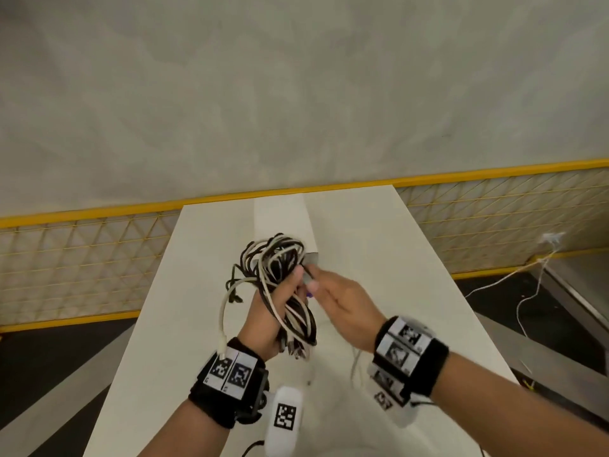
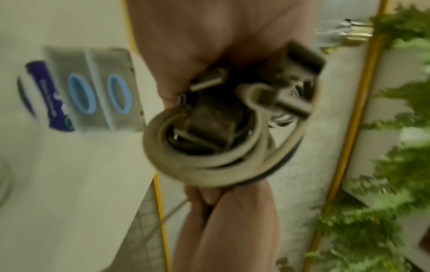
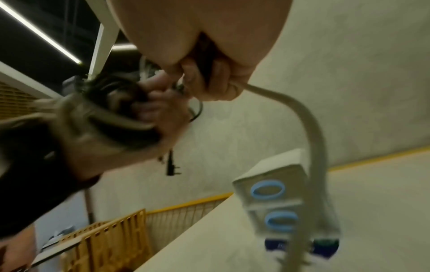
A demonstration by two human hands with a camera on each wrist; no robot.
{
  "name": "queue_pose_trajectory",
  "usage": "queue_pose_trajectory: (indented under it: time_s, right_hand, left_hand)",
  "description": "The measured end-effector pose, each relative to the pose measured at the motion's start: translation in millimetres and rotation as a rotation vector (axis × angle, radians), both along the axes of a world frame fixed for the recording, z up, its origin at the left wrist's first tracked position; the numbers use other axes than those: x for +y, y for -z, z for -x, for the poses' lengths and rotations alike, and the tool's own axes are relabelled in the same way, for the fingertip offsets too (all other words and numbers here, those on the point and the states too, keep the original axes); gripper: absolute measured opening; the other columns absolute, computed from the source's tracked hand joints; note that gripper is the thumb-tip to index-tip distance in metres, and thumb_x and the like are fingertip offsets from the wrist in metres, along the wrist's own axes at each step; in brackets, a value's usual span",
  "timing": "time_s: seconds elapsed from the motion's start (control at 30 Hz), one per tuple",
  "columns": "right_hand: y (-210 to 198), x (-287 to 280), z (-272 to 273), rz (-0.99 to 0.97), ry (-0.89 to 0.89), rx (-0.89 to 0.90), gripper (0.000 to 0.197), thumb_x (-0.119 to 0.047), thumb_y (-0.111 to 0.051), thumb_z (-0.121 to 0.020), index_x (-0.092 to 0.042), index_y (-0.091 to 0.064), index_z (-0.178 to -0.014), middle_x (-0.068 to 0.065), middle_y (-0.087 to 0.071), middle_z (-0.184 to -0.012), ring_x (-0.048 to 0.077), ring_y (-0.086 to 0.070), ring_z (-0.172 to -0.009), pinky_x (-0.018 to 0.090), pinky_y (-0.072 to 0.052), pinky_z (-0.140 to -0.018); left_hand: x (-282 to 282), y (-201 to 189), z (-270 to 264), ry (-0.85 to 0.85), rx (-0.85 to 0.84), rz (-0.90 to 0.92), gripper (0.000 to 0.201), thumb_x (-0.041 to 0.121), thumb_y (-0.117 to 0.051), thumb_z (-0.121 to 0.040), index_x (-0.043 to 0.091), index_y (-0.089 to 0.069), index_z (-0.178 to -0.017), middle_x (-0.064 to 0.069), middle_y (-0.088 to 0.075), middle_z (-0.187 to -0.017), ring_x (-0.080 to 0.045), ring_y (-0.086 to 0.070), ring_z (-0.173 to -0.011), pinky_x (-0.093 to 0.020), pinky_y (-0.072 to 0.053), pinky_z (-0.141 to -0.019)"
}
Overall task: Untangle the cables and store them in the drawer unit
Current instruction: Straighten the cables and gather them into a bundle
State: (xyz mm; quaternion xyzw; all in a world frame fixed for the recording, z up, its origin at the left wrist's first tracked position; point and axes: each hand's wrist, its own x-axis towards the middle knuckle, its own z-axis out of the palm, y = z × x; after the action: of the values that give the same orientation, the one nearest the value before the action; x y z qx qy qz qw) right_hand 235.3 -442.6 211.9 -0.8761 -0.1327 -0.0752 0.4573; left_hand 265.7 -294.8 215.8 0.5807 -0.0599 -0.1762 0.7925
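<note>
A tangle of black and white cables (image 1: 280,258) (image 2: 209,139) (image 3: 111,112) is gripped in my left hand (image 1: 273,311) (image 3: 163,110), held up over the white table (image 1: 379,258). Several plugs poke out of the bundle. One white cable loops out to the left, its plug (image 1: 222,346) hanging by my left wrist. My right hand (image 1: 333,298) (image 3: 209,60) is at the bundle's right side and pinches a grey-white cable (image 3: 309,128) that trails down from it. The small drawer unit (image 2: 100,88) (image 3: 279,198), grey with blue ring handles, stands on the table, mostly hidden behind the bundle in the head view.
A purple-and-white object (image 2: 51,97) lies against the drawer unit. A yellow mesh fence (image 1: 82,258) runs behind the table. A loose white wire (image 1: 524,291) lies on the floor at right. Green plants (image 2: 395,165) show in the left wrist view.
</note>
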Motion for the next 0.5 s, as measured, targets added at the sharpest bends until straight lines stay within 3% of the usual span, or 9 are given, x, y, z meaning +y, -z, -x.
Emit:
queue_pose_trajectory:
  time_s: [0.07,0.1,0.17,0.2,0.27,0.33,0.43,0.5]
  right_hand:
    - [6.5,12.6,10.8,-0.12,0.0,0.063,0.049,-0.044,-0.03,-0.099,-0.018,-0.049,-0.136,-0.03,-0.055,-0.118,-0.007,-0.052,-0.111,0.018,-0.039,-0.097]
    - [6.2,14.3,12.5,-0.135,0.015,0.083,0.055,-0.053,-0.027,-0.095,-0.02,-0.05,-0.132,-0.037,-0.051,-0.106,-0.011,-0.051,-0.102,0.019,-0.039,-0.092]
    - [2.9,13.8,12.2,-0.069,0.027,0.143,0.068,-0.068,-0.027,-0.084,-0.027,-0.044,-0.135,-0.028,-0.044,-0.099,-0.006,-0.051,-0.095,0.023,-0.042,-0.09]
    - [1.7,13.6,10.8,-0.024,0.018,0.18,0.075,-0.073,-0.032,-0.079,-0.031,-0.036,-0.141,-0.022,-0.043,-0.105,0.0,-0.053,-0.1,0.025,-0.044,-0.093]
    - [1.9,14.5,8.9,0.006,0.0,0.219,0.086,-0.075,-0.046,-0.074,-0.035,-0.024,-0.146,-0.012,-0.048,-0.118,0.007,-0.052,-0.111,0.03,-0.044,-0.099]
    - [0.7,15.9,7.8,-0.043,-0.029,0.271,0.089,-0.069,-0.06,-0.074,-0.036,-0.02,-0.146,-0.011,-0.055,-0.127,0.009,-0.054,-0.115,0.035,-0.046,-0.1]
    - [-11.6,11.6,5.7,-0.211,-0.134,0.484,0.097,-0.043,-0.07,-0.081,-0.031,-0.003,-0.151,-0.012,-0.044,-0.141,0.005,-0.048,-0.124,0.026,-0.041,-0.105]
    - [-20.9,7.1,3.3,-0.271,-0.168,0.555,0.099,-0.034,-0.071,-0.082,-0.027,0.0,-0.151,-0.012,-0.037,-0.144,0.003,-0.04,-0.13,0.022,-0.035,-0.108]
  left_hand:
    - [-3.4,1.8,0.0,0.004,0.121,0.043,0.042,0.041,-0.062,-0.088,0.006,-0.067,-0.111,-0.023,-0.067,-0.103,-0.033,-0.066,-0.097,-0.045,-0.053,-0.084]
    - [-5.0,2.0,0.8,0.022,0.165,0.05,0.04,0.042,-0.059,-0.09,0.009,-0.067,-0.111,-0.024,-0.067,-0.106,-0.034,-0.066,-0.1,-0.045,-0.053,-0.084]
    - [-11.2,2.3,3.2,0.076,0.187,0.027,0.036,0.046,-0.053,-0.09,0.016,-0.072,-0.099,-0.018,-0.069,-0.095,-0.03,-0.068,-0.088,-0.04,-0.055,-0.072]
    - [-14.2,4.5,3.6,0.085,0.189,0.023,0.036,0.048,-0.051,-0.09,0.019,-0.072,-0.093,-0.015,-0.068,-0.09,-0.025,-0.068,-0.083,-0.036,-0.055,-0.066]
    - [-17.6,8.4,3.7,0.092,0.214,0.034,0.039,0.051,-0.05,-0.086,0.018,-0.068,-0.098,-0.01,-0.066,-0.089,-0.019,-0.068,-0.083,-0.031,-0.056,-0.063]
    - [-19.1,8.5,3.1,0.119,0.233,0.054,0.048,0.052,-0.048,-0.084,0.016,-0.064,-0.11,-0.008,-0.069,-0.098,-0.018,-0.067,-0.096,-0.029,-0.057,-0.069]
    - [-16.6,7.4,2.2,0.189,0.183,0.079,0.036,0.043,-0.038,-0.093,0.025,-0.062,-0.113,0.004,-0.071,-0.11,-0.008,-0.062,-0.107,-0.023,-0.053,-0.085]
    - [-13.5,9.4,1.3,0.225,0.093,0.024,0.033,0.037,-0.033,-0.098,0.029,-0.052,-0.124,0.007,-0.06,-0.129,-0.001,-0.054,-0.115,-0.022,-0.045,-0.098]
